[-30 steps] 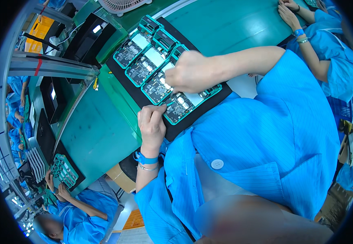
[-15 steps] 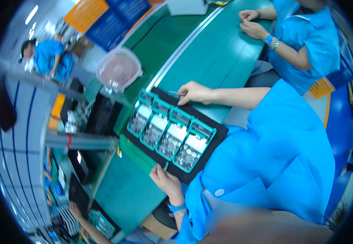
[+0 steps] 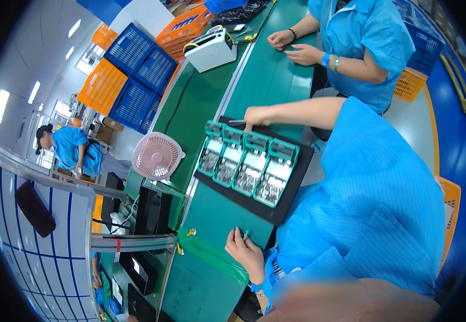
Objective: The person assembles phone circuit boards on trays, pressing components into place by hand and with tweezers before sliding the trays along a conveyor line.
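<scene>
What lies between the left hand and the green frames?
Past the small green item in the left hand, the head view shows tabletop, then black mat.

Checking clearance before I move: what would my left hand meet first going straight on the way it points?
Your left hand would probably meet the black mat first, then teal-framed units on it, though hand height is unclear.

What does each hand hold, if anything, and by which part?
Left hand: a small green piece, apparently pinched at one end. Right hand: at a thin grey tool; whether it is held cannot be told.
</scene>
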Available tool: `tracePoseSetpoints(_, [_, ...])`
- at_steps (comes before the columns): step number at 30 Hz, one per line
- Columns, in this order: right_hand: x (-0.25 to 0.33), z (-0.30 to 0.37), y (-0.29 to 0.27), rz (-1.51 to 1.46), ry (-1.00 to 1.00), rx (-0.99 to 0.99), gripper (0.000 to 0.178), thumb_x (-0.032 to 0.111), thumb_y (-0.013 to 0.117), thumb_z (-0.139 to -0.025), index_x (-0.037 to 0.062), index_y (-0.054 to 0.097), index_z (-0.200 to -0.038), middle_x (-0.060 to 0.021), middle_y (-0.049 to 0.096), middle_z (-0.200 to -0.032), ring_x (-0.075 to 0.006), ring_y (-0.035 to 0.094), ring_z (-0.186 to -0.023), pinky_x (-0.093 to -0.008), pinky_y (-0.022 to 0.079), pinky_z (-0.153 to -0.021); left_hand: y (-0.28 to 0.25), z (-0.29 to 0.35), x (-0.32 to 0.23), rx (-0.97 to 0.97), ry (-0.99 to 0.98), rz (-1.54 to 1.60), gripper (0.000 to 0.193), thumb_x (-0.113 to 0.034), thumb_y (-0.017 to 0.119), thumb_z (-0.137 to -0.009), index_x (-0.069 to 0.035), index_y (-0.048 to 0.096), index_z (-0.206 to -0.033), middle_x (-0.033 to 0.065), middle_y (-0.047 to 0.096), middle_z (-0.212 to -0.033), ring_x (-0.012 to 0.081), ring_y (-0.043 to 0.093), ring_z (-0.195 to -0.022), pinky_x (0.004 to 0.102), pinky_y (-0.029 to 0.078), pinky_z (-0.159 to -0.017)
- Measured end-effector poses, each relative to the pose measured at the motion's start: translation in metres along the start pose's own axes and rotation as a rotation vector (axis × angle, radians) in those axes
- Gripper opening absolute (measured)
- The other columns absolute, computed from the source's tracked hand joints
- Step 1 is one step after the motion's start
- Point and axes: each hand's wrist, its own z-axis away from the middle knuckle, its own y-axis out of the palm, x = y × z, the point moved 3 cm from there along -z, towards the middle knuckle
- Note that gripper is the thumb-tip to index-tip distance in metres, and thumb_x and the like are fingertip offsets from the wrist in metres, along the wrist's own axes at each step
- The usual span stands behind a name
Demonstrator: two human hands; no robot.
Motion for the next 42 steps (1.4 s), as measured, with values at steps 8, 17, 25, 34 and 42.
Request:
tracePoseSetpoints(8, [-0.03, -0.032, -0.095, 1.195, 0.033, -0.414, 0.025, 0.021, 0.079, -0.074, 0.0072, 0.078, -0.094, -0.0164, 0.075, -0.094, -0.0333, 0.073, -0.091, -0.0467, 0.058, -0.079, -0.032, 0.064, 0.116, 0.002, 0.104, 0.037, 0.04, 0.004, 0.062, -0.086, 0.0, 0.065, -0.126, 0.0188, 0.058, -0.128, 0.0385, 0.052, -0.116, 0.0476, 0.045, -0.097])
tracePoseSetpoints(17, [0.111, -0.038, 0.089, 0.54, -0.695, -0.205, 0.038, 0.032, 0.083, -0.072, -0.0022, 0.067, -0.073, -0.0173, 0.061, -0.065, -0.033, 0.057, -0.06, -0.0437, 0.049, -0.062, -0.052, 0.079, 0.175, -0.108, 0.017, -0.02, 0.034, 0.001, 0.064, -0.087, -0.002, 0.067, -0.121, 0.0175, 0.061, -0.121, 0.0378, 0.055, -0.11, 0.0463, 0.048, -0.094])
tracePoseSetpoints(25, [0.161, 0.087, 0.412, 0.385, -0.633, 1.121, 0.029, 0.027, 0.082, -0.086, 0.0016, 0.068, -0.082, 0.0021, 0.062, -0.071, -0.007, 0.052, -0.069, -0.0296, 0.046, -0.064, -0.056, 0.068, 0.188, -0.101, 0.034, 0.082, 0.038, 0.002, 0.064, -0.081, 0.0, 0.064, -0.119, 0.0194, 0.06, -0.119, 0.0395, 0.056, -0.11, 0.0465, 0.048, -0.095])
tracePoseSetpoints(34, [0.139, 0.103, 0.542, 0.118, -0.726, 1.041, 0.033, 0.026, 0.077, -0.088, -0.0016, 0.061, -0.08, 0.0017, 0.047, -0.067, -0.0074, 0.041, -0.067, -0.0299, 0.036, -0.057, -0.037, 0.061, 0.195, -0.126, -0.038, 0.081, 0.037, -0.003, 0.07, -0.079, -0.003, 0.065, -0.116, 0.0153, 0.059, -0.121, 0.0361, 0.054, -0.111, 0.0447, 0.048, -0.096])
tracePoseSetpoints(42, [0.128, 0.093, 0.528, -0.154, -0.542, 1.132, 0.036, 0.034, 0.063, -0.099, 0.0041, 0.068, -0.079, 0.005, 0.049, -0.064, -0.0046, 0.043, -0.061, -0.0241, 0.032, -0.055, -0.039, 0.058, 0.198, -0.143, -0.047, 0.152, 0.03, -0.004, 0.072, -0.08, -0.004, 0.067, -0.109, 0.0126, 0.06, -0.119, 0.0336, 0.055, -0.11, 0.0441, 0.048, -0.095])
